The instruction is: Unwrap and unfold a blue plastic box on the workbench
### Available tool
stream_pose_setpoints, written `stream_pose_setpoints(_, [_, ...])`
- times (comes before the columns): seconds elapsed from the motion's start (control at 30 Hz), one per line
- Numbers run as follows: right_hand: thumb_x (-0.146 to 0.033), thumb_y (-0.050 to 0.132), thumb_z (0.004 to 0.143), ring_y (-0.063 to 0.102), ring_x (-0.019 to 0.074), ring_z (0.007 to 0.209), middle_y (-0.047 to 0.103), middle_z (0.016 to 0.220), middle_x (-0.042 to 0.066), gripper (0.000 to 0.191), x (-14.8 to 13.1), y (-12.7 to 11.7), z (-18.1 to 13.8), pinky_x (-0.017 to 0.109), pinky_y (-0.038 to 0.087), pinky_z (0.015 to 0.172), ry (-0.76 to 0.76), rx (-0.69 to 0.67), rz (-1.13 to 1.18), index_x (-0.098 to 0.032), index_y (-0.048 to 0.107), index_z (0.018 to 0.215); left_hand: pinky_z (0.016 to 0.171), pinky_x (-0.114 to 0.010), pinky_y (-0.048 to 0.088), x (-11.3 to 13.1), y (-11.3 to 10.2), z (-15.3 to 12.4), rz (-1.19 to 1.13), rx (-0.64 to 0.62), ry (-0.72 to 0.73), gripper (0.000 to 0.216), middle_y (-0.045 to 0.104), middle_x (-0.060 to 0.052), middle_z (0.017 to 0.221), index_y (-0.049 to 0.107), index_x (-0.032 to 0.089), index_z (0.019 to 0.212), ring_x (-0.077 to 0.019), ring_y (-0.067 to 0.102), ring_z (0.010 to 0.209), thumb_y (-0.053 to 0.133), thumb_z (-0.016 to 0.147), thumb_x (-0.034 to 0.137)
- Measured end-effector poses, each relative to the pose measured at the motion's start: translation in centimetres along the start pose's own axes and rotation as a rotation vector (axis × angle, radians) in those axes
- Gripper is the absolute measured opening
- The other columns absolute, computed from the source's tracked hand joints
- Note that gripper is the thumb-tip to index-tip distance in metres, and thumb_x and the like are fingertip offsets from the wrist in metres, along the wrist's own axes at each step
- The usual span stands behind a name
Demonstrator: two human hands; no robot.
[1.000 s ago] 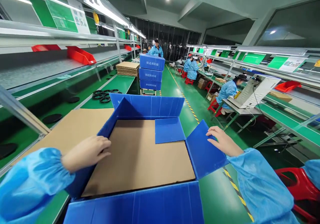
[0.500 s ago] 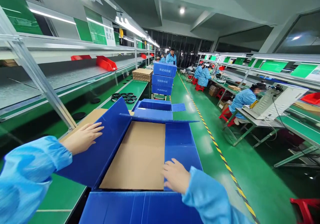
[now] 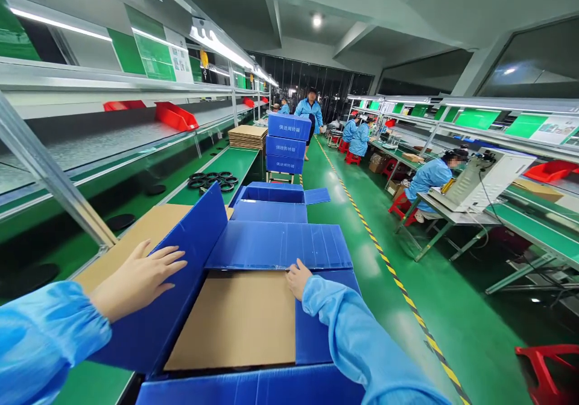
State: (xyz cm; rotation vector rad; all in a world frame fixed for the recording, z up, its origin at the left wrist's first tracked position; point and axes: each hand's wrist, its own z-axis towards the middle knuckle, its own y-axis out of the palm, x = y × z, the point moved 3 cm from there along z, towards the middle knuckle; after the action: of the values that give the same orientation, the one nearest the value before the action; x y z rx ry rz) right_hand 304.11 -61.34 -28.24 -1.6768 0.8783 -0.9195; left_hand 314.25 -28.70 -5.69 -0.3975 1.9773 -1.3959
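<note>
One blue corrugated plastic box (image 3: pixel 253 387) is sitting right in front of the person, against the edge of the green workbench (image 3: pixel 226 166), and everything below is being placed from it. Four flaps are showing on it: the left flap (image 3: pixel 181 272) is standing raised, the far flap (image 3: pixel 280 245) is lying folded down over the opening, the right flap (image 3: pixel 323 326) is lying inward under the person's forearm, and the near flap is hanging toward the viewer. One brown cardboard sheet (image 3: pixel 235 320) is lying inside, covering the contents.

The left hand (image 3: pixel 138 278) is pressing flat on the outer face of the left flap, its fingers spread and released, grasping nothing. The right hand (image 3: pixel 298 278) is resting at the near edge of the far flap with its fingers bent on it; I cannot tell whether they are gripping.

Just beyond the box a second open blue box (image 3: pixel 275 197) is standing on the floor. Farther beyond, three closed blue boxes (image 3: pixel 287 145) are standing stacked, with one stack of cardboard sheets (image 3: pixel 246 136) to their left. Left of the box, several black rings (image 3: pixel 212 180) are lying on the workbench. At least three seated workers in blue coats are working to the right, well apart.
</note>
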Motion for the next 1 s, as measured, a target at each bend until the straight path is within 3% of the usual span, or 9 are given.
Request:
stream_pose_setpoints(0.13, [-0.019, 0.050, 0.096, 0.053, 0.0295, 0.119, 0.063, 0.127, 0.013, 0.023, -0.1, -0.7, 1.4, 0.052, 0.042, 0.111, -0.087, -0.014, -0.044, -0.016, 0.073, 0.097, 0.120, -0.064, 0.020, 0.0, 0.0, 0.2, 0.010, -0.040, -0.008, 0.041, 0.055, -0.009, 0.147, 0.064, 0.029, 0.133, -0.0300, 0.044, 0.143, 0.055, 0.094, 0.018])
stream_pose_setpoints(0.27, [-0.013, 0.049, 0.092, 0.054, 0.0251, 0.116, 0.064, 0.124, 0.011, 0.027, 0.6, -3.3, 2.3, 0.044, 0.043, 0.110, -0.129, 0.004, -0.084, -0.018, 0.073, 0.103, 0.121, -0.061, 0.021, 0.1, -0.7, -0.1, -0.011, -0.053, -0.031, 0.037, 0.057, -0.007, 0.146, 0.067, 0.032, 0.129, -0.0286, 0.046, 0.141, 0.056, 0.095, 0.021])
stream_pose_setpoints(0.37, [-0.018, 0.051, 0.092, 0.048, 0.0297, 0.124, 0.060, 0.128, 0.013, 0.026, 2.0, -5.4, 1.1, 0.051, 0.036, 0.115, -0.110, 0.036, -0.105, -0.017, 0.074, 0.105, 0.121, -0.058, 0.023, -0.7, -0.5, -0.6, -0.035, -0.004, -0.040, 0.033, 0.061, -0.007, 0.142, 0.071, 0.034, 0.124, -0.0278, 0.050, 0.138, 0.060, 0.094, 0.023])
stream_pose_setpoints(0.53, [-0.029, 0.054, 0.093, 0.044, 0.0336, 0.126, 0.055, 0.134, 0.014, 0.028, 5.6, -9.6, -3.4, 0.063, 0.028, 0.117, 0.066, 0.106, -0.144, -0.019, 0.076, 0.107, 0.119, -0.051, 0.029, -3.1, 1.4, -0.8, -0.074, 0.130, -0.034, 0.026, 0.065, -0.003, 0.136, 0.076, 0.038, 0.110, -0.0253, 0.055, 0.134, 0.071, 0.087, 0.027])
stream_pose_setpoints(0.67, [-0.025, 0.053, 0.093, 0.044, 0.0332, 0.127, 0.057, 0.133, 0.013, 0.029, 6.8, -12.5, -5.2, 0.065, 0.033, 0.111, 0.173, -0.047, -0.086, -0.025, 0.075, 0.112, 0.118, -0.046, 0.032, -3.0, 1.6, -0.5, -0.110, 0.185, -0.047, 0.024, 0.068, -0.001, 0.132, 0.077, 0.039, 0.106, -0.0244, 0.058, 0.131, 0.077, 0.082, 0.032])
stream_pose_setpoints(0.77, [-0.019, 0.052, 0.092, 0.046, 0.0343, 0.124, 0.062, 0.124, 0.014, 0.031, 7.4, -14.0, -5.8, 0.067, 0.035, 0.107, 0.209, -0.129, -0.058, -0.024, 0.074, 0.114, 0.119, -0.051, 0.027, -1.7, 0.4, -0.1, -0.096, 0.106, -0.050, 0.025, 0.065, -0.002, 0.136, 0.075, 0.037, 0.113, -0.0249, 0.054, 0.135, 0.069, 0.090, 0.029])
stream_pose_setpoints(0.83, [-0.019, 0.055, 0.091, 0.046, 0.0367, 0.122, 0.061, 0.123, 0.016, 0.028, 9.1, -14.5, -7.1, 0.069, 0.034, 0.106, 0.308, -0.095, -0.039, -0.020, 0.074, 0.111, 0.121, -0.054, 0.023, -0.7, -0.6, 0.1, -0.088, 0.013, -0.038, 0.029, 0.061, -0.003, 0.141, 0.072, 0.036, 0.119, -0.0252, 0.051, 0.138, 0.062, 0.094, 0.026])
stream_pose_setpoints(0.9, [-0.019, 0.057, 0.089, 0.048, 0.0382, 0.120, 0.057, 0.128, 0.018, 0.026, 12.0, -14.4, -9.6, 0.066, 0.039, 0.101, 0.456, -0.051, 0.009, -0.017, 0.074, 0.109, 0.121, -0.054, 0.023, 0.1, -1.5, 0.2, -0.068, -0.056, -0.028, 0.033, 0.059, -0.005, 0.143, 0.070, 0.033, 0.124, -0.0257, 0.049, 0.139, 0.057, 0.096, 0.022])
stream_pose_setpoints(1.0, [-0.015, 0.058, 0.088, 0.059, 0.0322, 0.108, 0.053, 0.131, 0.019, 0.029, 17.3, -13.1, -15.3, 0.049, 0.051, 0.087, 0.656, -0.025, 0.095, -0.017, 0.070, 0.114, 0.116, -0.055, 0.031, 0.5, -2.0, 0.6, -0.025, -0.054, -0.042, 0.036, 0.060, -0.007, 0.142, 0.071, 0.032, 0.124, -0.0278, 0.051, 0.137, 0.055, 0.094, 0.018])
